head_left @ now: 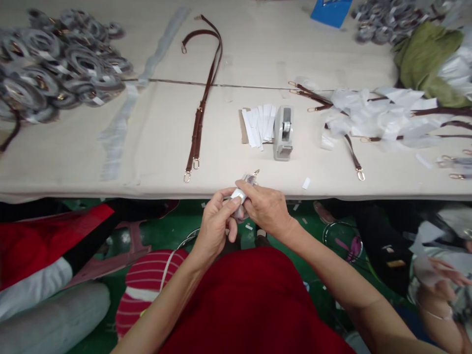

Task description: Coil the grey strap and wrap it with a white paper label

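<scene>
My left hand (216,223) and my right hand (266,206) meet just below the table's front edge, both pinching a small wrapped strap bundle (241,196) with a white label on it and a gold clasp sticking out at the top. A brown leather strap (201,105) with gold clasps lies stretched out on the table ahead to the left. A grey tape dispenser (283,132) stands straight ahead, beside a fan of white paper labels (260,125).
A heap of wrapped coiled straps (55,69) fills the far left; another heap (391,17) sits far right by a green cloth (424,59). Loose straps and white wrapping (376,115) lie at right. Another person's hand (438,270) shows at lower right.
</scene>
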The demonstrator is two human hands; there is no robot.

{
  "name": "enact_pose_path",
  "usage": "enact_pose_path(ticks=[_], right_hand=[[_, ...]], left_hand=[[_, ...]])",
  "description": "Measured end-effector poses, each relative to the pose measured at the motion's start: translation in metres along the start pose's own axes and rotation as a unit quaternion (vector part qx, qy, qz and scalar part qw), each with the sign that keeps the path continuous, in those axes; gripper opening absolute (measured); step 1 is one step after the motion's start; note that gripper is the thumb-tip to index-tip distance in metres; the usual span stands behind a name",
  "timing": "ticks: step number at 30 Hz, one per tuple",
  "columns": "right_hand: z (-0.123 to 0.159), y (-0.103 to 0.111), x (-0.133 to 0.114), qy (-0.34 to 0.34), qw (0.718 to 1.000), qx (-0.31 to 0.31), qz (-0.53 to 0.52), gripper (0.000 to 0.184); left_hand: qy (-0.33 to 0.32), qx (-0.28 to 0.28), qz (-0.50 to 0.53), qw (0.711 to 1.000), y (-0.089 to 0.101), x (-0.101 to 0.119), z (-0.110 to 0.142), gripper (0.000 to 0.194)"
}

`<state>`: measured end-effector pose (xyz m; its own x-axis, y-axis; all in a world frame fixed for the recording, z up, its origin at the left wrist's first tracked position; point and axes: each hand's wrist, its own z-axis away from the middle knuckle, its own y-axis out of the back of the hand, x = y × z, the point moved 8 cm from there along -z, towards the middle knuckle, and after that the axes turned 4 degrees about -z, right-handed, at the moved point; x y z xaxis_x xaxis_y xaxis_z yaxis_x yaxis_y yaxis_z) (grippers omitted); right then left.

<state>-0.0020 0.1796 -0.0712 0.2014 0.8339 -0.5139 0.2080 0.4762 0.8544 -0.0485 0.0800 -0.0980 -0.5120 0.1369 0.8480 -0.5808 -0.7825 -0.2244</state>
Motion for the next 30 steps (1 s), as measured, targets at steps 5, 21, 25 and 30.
enact_pose_path(ticks=[5,21,25,30], right_hand=[[-0.001,0.012,-0.005,0.053,0.993,0.046,0.099,0.03],[0.05,-0.056,0.081,-0.206,0.96,-0.157,-0.106,0.026],[0.047,-0.063,0.081,-0.215,0.948,-0.132,-0.194,0.026],[0.052,-0.07,0.063,-0.166,0.908,-0.133,-0.36,0.03]], left_hand=[[0.051,-0.008,0.014,0.999,-0.01,-0.007,0.001,0.031],[0.069,-0.04,-0.159,0.984,0.005,-0.049,0.003,0.048],[0.035,-0.023,-0.148,0.988,-0.002,-0.073,0.0,0.037],[-0.019,0.062,-0.13,0.989,0.015,-0.075,0.0,0.032]])
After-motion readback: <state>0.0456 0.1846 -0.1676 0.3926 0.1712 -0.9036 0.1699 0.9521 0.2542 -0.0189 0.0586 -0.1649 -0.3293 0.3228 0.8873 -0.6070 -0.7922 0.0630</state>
